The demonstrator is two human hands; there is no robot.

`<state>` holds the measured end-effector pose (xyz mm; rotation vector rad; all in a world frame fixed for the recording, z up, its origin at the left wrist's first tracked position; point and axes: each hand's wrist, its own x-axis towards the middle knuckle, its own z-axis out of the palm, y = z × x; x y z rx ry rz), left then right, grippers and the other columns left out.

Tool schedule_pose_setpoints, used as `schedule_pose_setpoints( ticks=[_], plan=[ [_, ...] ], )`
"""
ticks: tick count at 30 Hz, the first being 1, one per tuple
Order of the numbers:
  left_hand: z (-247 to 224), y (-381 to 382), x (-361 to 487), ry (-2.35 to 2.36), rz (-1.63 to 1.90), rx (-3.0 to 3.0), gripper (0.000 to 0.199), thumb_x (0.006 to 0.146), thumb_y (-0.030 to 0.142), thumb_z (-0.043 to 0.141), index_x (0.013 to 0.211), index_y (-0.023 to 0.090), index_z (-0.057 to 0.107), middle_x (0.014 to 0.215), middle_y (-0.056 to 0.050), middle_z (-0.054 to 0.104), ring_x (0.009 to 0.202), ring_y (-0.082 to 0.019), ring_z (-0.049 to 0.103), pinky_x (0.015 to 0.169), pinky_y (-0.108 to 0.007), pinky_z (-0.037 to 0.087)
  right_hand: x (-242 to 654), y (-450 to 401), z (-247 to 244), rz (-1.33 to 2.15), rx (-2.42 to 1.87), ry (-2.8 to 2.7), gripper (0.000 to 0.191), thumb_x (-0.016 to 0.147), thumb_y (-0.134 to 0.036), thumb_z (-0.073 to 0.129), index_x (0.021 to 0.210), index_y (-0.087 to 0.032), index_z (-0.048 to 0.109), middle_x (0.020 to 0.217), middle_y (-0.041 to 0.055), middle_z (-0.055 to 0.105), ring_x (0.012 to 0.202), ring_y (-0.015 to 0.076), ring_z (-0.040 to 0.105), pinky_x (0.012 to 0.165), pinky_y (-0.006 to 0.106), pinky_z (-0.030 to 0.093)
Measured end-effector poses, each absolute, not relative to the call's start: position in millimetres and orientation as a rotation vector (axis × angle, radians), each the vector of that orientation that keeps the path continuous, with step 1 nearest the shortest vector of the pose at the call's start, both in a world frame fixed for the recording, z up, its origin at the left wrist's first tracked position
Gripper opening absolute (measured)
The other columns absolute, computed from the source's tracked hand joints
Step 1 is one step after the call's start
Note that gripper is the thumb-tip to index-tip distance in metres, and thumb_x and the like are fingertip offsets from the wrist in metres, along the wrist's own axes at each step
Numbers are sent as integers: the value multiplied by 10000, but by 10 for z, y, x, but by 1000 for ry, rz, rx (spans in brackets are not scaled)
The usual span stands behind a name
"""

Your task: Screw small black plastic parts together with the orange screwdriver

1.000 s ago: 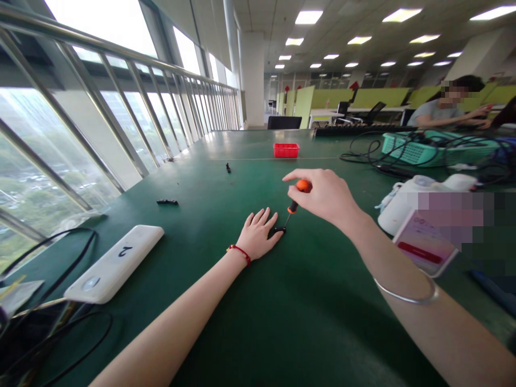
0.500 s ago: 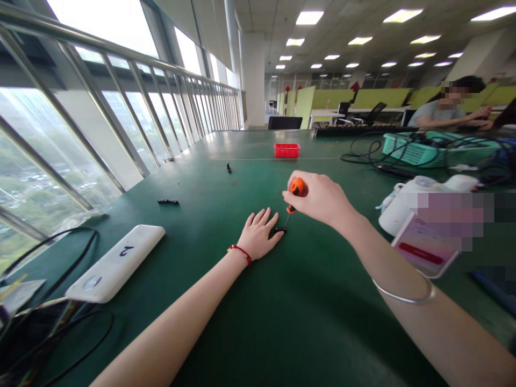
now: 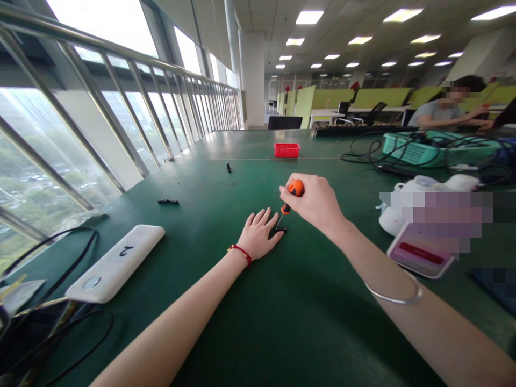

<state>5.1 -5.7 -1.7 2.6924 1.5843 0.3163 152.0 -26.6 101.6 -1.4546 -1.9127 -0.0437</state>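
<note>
A small black part [image 3: 280, 229] lies on the green table, in the gap between the thumb and index finger of my left hand [image 3: 257, 236]. That hand rests flat with its fingers spread, and the thumb appears to touch the part's near side. My right hand [image 3: 316, 198] is closed around the orange and black handle of a screwdriver [image 3: 296, 187]. The screwdriver leans, its thin shaft slanting down to the left toward the black part. Whether the tip sits in a screw is too small to tell.
Two more small black pieces lie farther left, one a dark strip [image 3: 168, 202] and one upright bit [image 3: 229, 167]. A white power bank [image 3: 116, 263], red tray [image 3: 287, 150], phone [image 3: 419, 251], white bottle [image 3: 397, 204] and teal basket [image 3: 415, 150] with cables surround the hands. A person [image 3: 439, 110] sits at right.
My right hand has shifted slightly left and down, and the screwdriver has tilted, its tip moving left along the black part. My left hand has stayed put.
</note>
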Motion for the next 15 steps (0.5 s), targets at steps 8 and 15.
schedule_pose_setpoints(
  ticks=[8, 15],
  plan=[
    [-23, -48, 46, 1575, 304, 2698, 593, 890, 532, 248, 1370, 197, 345, 1467, -91, 270, 1364, -239, 197, 1117, -441, 159, 1524, -236, 987, -34, -1466, -1945, 240, 763, -387, 471, 614, -204, 514, 543, -14, 531, 507, 116, 453, 476, 219, 277],
    [-15, -58, 46, 1578, 303, 2692, 593, 890, 526, 257, 1370, 188, 346, 1465, -98, 273, 1363, -244, 201, 1117, -442, 161, 1532, -240, 989, -42, -1429, -1933, 253, 773, -385, 462, 606, -201, 510, 528, -19, 522, 499, 111, 451, 489, 221, 287]
  ],
)
